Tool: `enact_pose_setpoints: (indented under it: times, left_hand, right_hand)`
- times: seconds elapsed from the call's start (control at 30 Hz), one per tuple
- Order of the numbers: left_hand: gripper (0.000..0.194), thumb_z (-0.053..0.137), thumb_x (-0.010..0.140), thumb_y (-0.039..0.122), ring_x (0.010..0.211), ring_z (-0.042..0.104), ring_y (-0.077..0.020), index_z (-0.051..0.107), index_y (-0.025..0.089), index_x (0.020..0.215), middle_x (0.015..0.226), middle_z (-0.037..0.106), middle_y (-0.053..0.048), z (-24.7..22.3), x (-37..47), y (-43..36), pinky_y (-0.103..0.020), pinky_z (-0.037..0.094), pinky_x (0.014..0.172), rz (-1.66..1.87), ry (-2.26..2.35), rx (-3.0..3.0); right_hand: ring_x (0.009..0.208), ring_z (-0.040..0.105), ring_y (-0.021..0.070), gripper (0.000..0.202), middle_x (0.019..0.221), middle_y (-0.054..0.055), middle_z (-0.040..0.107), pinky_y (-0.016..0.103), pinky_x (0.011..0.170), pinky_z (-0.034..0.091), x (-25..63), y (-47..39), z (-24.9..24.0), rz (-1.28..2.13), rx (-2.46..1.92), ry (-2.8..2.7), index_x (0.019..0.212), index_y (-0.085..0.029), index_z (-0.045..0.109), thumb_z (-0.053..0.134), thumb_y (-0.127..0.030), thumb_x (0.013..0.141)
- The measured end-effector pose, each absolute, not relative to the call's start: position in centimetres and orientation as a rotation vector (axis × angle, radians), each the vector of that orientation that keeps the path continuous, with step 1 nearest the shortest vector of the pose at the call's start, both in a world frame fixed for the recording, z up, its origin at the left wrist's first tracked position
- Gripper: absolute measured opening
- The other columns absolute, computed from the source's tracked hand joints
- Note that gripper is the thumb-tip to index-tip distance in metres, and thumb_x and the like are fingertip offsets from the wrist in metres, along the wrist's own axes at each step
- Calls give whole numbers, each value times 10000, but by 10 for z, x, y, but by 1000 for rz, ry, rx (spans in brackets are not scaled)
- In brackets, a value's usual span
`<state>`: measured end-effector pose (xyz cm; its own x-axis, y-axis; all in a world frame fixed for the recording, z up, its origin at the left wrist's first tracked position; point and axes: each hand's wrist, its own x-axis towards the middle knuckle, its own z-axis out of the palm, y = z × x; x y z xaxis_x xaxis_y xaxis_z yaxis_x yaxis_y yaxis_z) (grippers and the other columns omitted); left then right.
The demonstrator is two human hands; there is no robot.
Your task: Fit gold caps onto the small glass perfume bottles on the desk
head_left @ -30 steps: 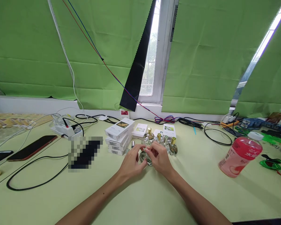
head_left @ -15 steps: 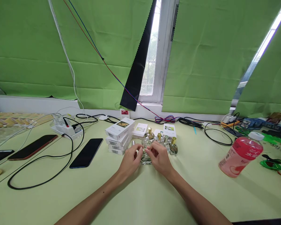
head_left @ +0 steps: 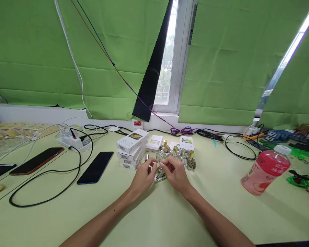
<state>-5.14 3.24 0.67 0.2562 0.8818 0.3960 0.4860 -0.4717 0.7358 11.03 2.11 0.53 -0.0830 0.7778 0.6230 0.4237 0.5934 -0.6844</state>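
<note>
My left hand (head_left: 145, 172) and my right hand (head_left: 175, 172) meet over a clear glass perfume bottle (head_left: 160, 175), fingers pinched at its top. The bottle tilts on the table, and its neck is hidden by my fingers. Just behind stand several glass bottles with gold or silver caps, among them a gold-capped one (head_left: 191, 161) beside my right hand. A small silver cylinder (head_left: 146, 157) stands behind my left hand. To the left is a stack of white boxes (head_left: 131, 145); another white box (head_left: 186, 143) lies behind the bottles.
A black phone (head_left: 95, 168) lies left of the boxes, with a looped black cable (head_left: 45, 171) and a power strip (head_left: 74, 141) farther left. On the right stands a pink drink bottle (head_left: 265, 171). Bundled wires (head_left: 181, 131) run along the wall.
The glass bottle under my hands has tipped from upright to a tilt. Both hands stay in nearly the same place, still pinched together.
</note>
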Motion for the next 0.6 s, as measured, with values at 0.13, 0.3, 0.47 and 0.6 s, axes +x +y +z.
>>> enact_pose_setpoints:
  times: [0.13,0.3,0.47,0.6]
  left_hand:
    - [193,456,898,334,472,439,-85,570,199,976,682,573,45,3,-54,38,-230,314,506,1075,1232,1970]
    - [178,482,827,238,488,439,-100,542,190,987,533,498,78,-2,-54,41,-214,312,508,976,1099,1891]
    - [197,498,841,253,491,428,-80,512,209,1033,645,504,72,-1,-53,37,-204,311,490,993,1087,1949]
    - [303,536,797,231,524,457,-57,511,228,1099,943,566,8,2,-54,33,-208,380,507,1039,1115,2045]
  right_hand:
    - [546,400,106,212,637,-38,454,236,524,322,110,21,4,413,-1002,-1698,720,-194,510,567,-286,902]
    - [544,409,108,233,639,-31,470,240,518,331,110,22,4,440,-1008,-1681,708,-197,502,558,-305,906]
    - [537,405,108,226,631,-34,461,242,512,331,110,22,5,469,-1000,-1675,712,-197,511,563,-310,900]
    - [537,406,107,214,632,-35,459,244,510,329,110,21,6,481,-995,-1670,719,-195,526,567,-306,897]
